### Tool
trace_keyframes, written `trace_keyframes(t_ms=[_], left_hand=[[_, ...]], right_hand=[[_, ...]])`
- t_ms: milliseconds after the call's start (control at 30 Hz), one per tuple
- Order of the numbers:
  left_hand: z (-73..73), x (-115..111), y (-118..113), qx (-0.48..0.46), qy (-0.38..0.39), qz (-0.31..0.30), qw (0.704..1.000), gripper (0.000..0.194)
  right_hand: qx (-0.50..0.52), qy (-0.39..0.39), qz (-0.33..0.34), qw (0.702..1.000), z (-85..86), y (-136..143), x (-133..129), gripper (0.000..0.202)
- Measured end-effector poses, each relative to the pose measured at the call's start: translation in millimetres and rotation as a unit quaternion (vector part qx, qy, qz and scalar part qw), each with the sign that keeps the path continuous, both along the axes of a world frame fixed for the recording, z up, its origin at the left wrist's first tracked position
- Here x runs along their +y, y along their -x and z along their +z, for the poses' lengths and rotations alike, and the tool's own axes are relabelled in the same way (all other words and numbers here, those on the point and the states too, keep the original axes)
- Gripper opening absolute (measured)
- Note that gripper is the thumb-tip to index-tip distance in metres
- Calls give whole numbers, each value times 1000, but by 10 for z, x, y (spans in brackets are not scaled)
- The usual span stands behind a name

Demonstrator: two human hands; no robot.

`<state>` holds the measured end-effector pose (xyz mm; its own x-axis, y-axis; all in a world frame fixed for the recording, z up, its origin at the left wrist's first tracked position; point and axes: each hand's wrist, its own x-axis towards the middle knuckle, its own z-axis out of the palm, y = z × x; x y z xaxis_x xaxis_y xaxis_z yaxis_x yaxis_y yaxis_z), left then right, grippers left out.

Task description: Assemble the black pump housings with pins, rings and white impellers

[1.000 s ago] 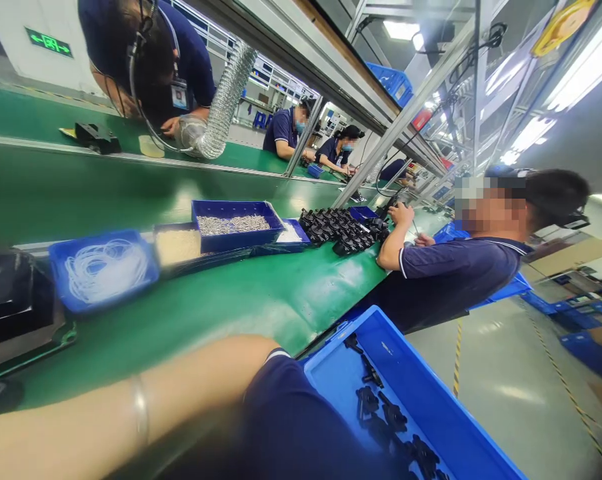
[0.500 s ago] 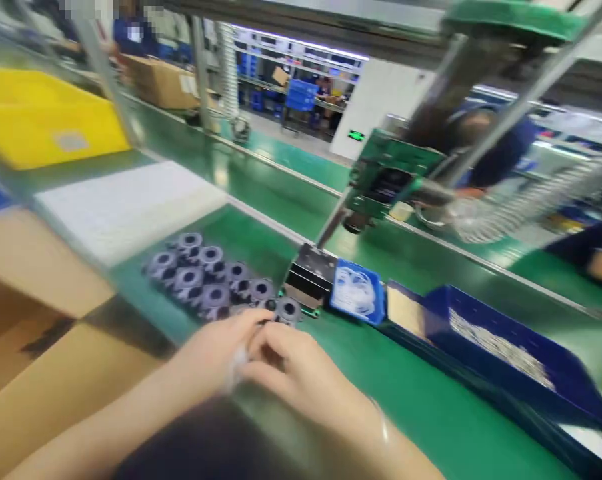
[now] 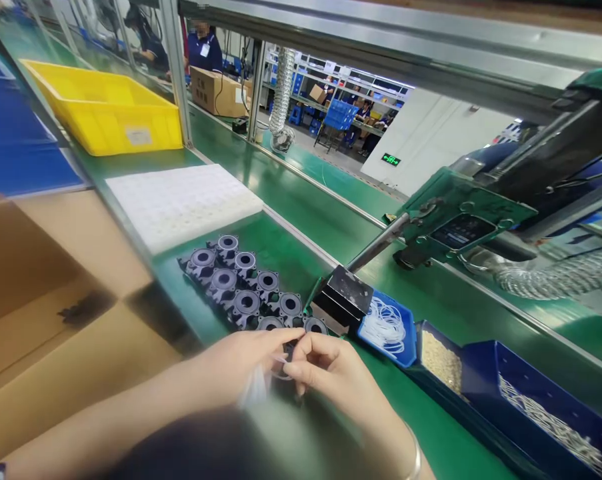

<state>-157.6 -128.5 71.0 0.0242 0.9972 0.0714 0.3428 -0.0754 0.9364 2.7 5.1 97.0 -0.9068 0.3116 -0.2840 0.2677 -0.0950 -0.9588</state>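
Note:
My left hand and my right hand meet over the near edge of the green bench. A thin, pale ring shows between them, pinched by my right thumb and fingers. Something white and blurred lies against my left palm; the left fingertips are partly hidden, and what they grip is unclear. Just beyond the hands stand several dark round housings in rows. A blue tray of white rings is to the right, beside a black block.
An open cardboard box is at the left. Behind it are a white foam sheet and a yellow bin. Blue bins line the right side. A green device on a metal arm hangs over the bench.
The view has shifted left, so the bench items appear farther right. My hands stay together, and the pale ring now shows between them.

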Motion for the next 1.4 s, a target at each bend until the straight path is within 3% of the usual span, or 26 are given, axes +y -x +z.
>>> trace_keyframes(t_ms=[133, 233, 300, 367, 467, 567, 667, 767, 967, 1067, 1200, 1267, 1400], left_hand=[[21, -18, 23, -111, 37, -22, 993, 50], [-42, -13, 62, -262, 32, -3, 965, 52], [-103, -6, 134, -327, -3, 36, 945, 52], [-151, -7, 252, -326, -41, 112, 938, 50], [-167, -31, 471, -236, -70, 251, 936, 42], [-151, -51, 649, -57, -93, 310, 945, 40], [-167, -11, 739, 168, -145, 303, 927, 40], [-242, 105, 756, 298, -180, 246, 905, 38], [-457, 337, 726, 415, -173, 123, 885, 35], [-504, 368, 729, 429, -170, 118, 879, 36], [-497, 359, 744, 431, -165, 115, 879, 35], [-488, 358, 747, 440, -164, 108, 876, 35], [-495, 372, 740, 461, -159, 97, 868, 36]], right_hand=[[-3, 4, 7, 1000, 26, 56, 100, 37], [5, -38, -3, 999, 83, 135, 184, 38], [16, -92, -32, 995, 118, 224, 253, 38], [21, -165, -69, 984, 127, 348, 339, 38], [10, -285, -91, 954, 66, 580, 485, 39], [-11, -412, -71, 908, -75, 819, 614, 36], [-22, -488, -62, 871, -232, 1017, 693, 30], [-27, -510, -59, 858, -344, 1148, 729, 25], [-36, -552, -44, 832, -430, 1206, 756, 22], [-19, -570, -38, 821, -440, 1154, 756, 13], [68, -594, 53, 800, -463, 1070, 743, 41], [98, -602, 100, 786, -478, 1038, 742, 43], [78, -624, 96, 771, -465, 958, 771, 38]])
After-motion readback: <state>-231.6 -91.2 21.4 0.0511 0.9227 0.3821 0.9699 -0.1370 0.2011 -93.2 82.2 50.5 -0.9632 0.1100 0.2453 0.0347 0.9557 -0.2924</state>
